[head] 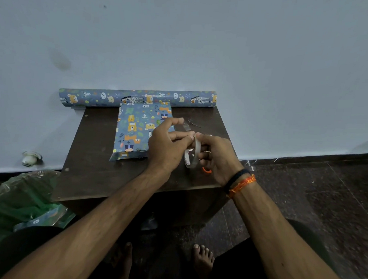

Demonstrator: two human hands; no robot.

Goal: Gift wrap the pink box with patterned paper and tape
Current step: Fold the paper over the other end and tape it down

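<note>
Head view, the only one supplied. My right hand (217, 156) holds the thin clear ring of adhesive tape (192, 154) upright, fingers curled through and round it. My left hand (168, 145) meets it at the top of the ring: thumb and fingers pinch what I judge to be the free end of the tape, with a short clear strip (184, 125) showing just beyond the raised forefinger. Neither hand has its fingers spread.

The box wrapped in blue animal-patterned paper (137, 131) lies flat on the dark brown wooden worktop (89, 156), just left of and slightly beyond both hands. No pink shows; the paper covers all that is visible. Its long axis runs away from me toward the wall. The left hand is the nearer one and overlaps the parcel's right edge. The near end looks loosely folded and, in my judgement, wants taping next, so the strip must travel leftward and toward me.

Surroundings: the roll of matching patterned paper (137, 98) lies crosswise against the wall, touching the parcel's far end. A dark scrap (194, 123) lies on the worktop beyond the hands. An orange loop (207, 170), possibly a scissors handle, shows under my right hand. A green plastic bag (18, 199) sits on the floor at left. Nothing stands between the tape and the parcel.
</note>
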